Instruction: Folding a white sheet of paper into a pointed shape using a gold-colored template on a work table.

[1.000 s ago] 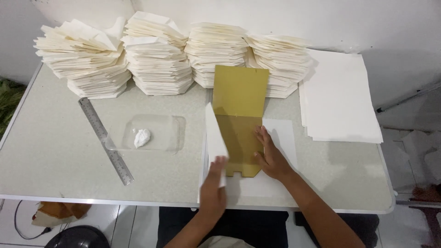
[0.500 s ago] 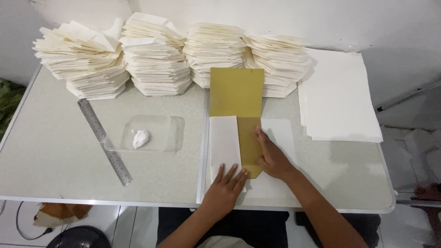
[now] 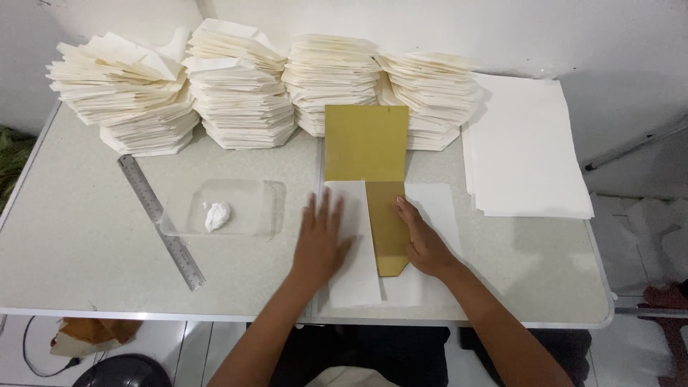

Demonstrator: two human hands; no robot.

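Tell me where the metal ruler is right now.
In the head view, the metal ruler lies slanted on the table's left part, just left of the clear plastic tray and below the leftmost stack of folded paper.

Ruler (image 3: 161, 221) left of tray (image 3: 229, 209); stacks (image 3: 244, 93) behind.

You're at a small paper-folding workstation, more a home workshop than an office. Four tall stacks of folded cream paper (image 3: 258, 89) line the back of the pale table (image 3: 72, 236) against a plain white wall (image 3: 430, 29). Flat white sheets (image 3: 527, 143) wait at the upper right, and left of centre sit a steel ruler (image 3: 161, 222) and a clear tray of white paste (image 3: 222, 209).
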